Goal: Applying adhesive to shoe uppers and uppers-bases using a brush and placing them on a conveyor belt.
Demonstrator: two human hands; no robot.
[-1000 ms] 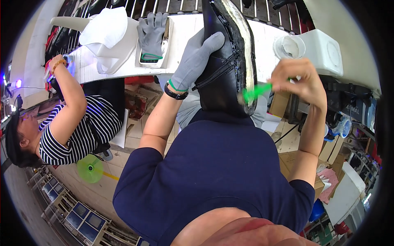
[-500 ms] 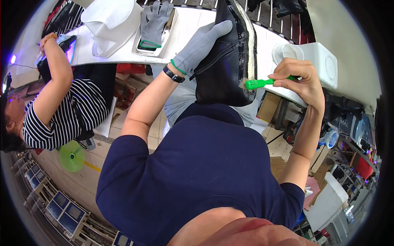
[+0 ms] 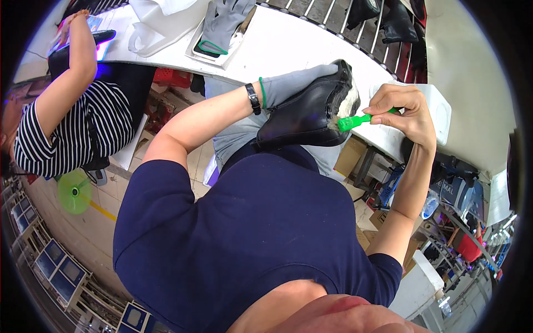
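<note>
A black boot (image 3: 294,119) rests against my lap at the table's edge, its pale unsoled underside turned to the right. My left hand (image 3: 302,83), in a grey knit glove with a green cuff, grips the boot from its far side; the fingertips are partly hidden behind it. Bare, my right hand (image 3: 408,111) pinches the handle of a small green brush (image 3: 355,120). The brush's bristles touch the dark rim of the boot's bottom, near the end closest to me.
Grey gloves (image 3: 225,25) lie in a white tray beside a white plastic container (image 3: 158,28) on the white table (image 3: 277,41). Rollers with black boots (image 3: 398,25) run beyond. A white jug (image 3: 438,114) stands right. A co-worker in stripes (image 3: 78,127) handles a dark item at left.
The boot has turned and tipped lower, so its zipped side no longer shows and its bottom end faces right. My left hand moved with it. The brush stays against the boot's edge.
</note>
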